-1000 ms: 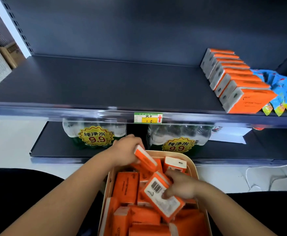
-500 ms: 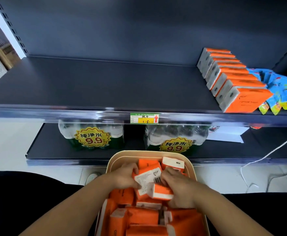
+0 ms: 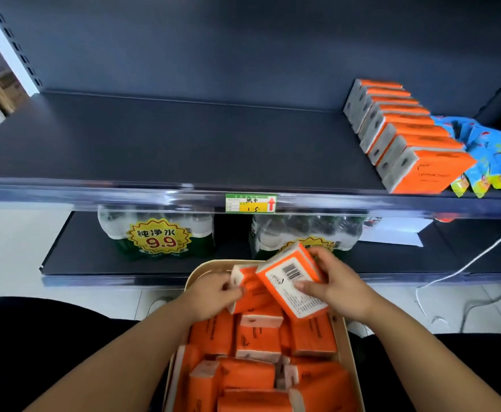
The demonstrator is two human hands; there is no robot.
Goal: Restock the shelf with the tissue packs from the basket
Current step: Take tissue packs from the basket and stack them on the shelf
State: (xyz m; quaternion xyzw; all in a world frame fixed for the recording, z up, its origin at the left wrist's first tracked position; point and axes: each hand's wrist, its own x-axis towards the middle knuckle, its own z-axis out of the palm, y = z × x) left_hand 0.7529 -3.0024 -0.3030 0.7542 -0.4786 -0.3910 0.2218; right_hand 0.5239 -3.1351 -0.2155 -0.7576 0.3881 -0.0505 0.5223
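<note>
A beige basket (image 3: 350, 346) full of orange tissue packs (image 3: 243, 379) sits low in the middle. My right hand (image 3: 337, 285) grips an orange and white tissue pack (image 3: 290, 282), barcode side up, lifted above the basket's far end. My left hand (image 3: 210, 294) pinches another orange tissue pack (image 3: 250, 288) at its white end, still among the others. On the dark upper shelf (image 3: 169, 144), at the right, stands a row of several orange tissue packs (image 3: 403, 132).
Blue snack bags (image 3: 493, 156) lie right of the shelved row. A green price tag (image 3: 250, 202) sits on the clear shelf rail. Packs of water bottles (image 3: 157, 233) stand on the lower shelf. A white cable (image 3: 463, 266) hangs at the right.
My right hand has raised its pack up and to the right, out of the pile. My left hand has taken hold of another pack at the basket's far end.
</note>
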